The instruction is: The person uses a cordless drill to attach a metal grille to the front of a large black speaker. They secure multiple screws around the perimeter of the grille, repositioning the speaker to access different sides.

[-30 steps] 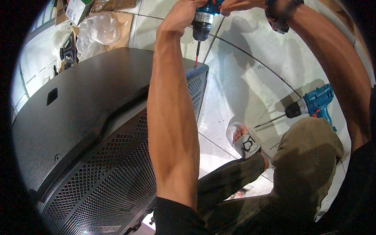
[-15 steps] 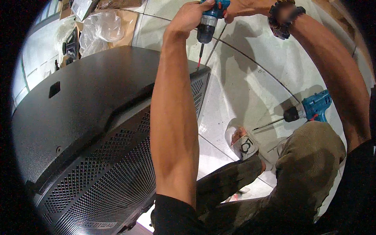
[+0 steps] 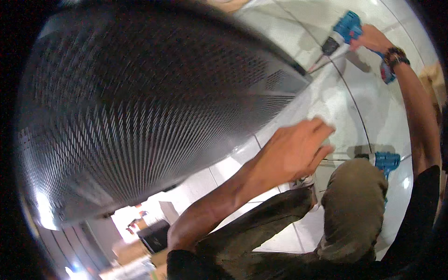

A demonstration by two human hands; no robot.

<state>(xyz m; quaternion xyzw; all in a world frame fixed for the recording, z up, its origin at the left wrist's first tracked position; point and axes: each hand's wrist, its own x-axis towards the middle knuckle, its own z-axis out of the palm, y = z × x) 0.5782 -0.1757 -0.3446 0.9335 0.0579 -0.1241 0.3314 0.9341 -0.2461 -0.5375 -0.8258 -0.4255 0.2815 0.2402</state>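
Observation:
My right hand [image 3: 371, 39] grips a blue cordless drill [image 3: 347, 27] by its handle, up at the far right. Its black chuck points down and left, and the long bit ends close to the corner of a large black speaker cabinet [image 3: 154, 107] with a perforated metal grille. Whether the tip touches the cabinet, I cannot tell. My left hand [image 3: 298, 149] is empty and a little blurred, held over the floor to the right of the grille, fingers loosely bent and apart. A second blue drill [image 3: 386, 160] lies on the floor beside my bent knee.
White floor tiles [image 3: 275, 32] with dark joints extend around the cabinet. My knee [image 3: 354, 200] rises between the second drill and my left arm. Cardboard boxes [image 3: 133, 254] and a black box [image 3: 155, 236] stand at the lower left.
My left hand has come off the drill and moved nearer to me. My right hand now holds the drill alone, farther right. The cabinet appears turned, with more of its grille showing.

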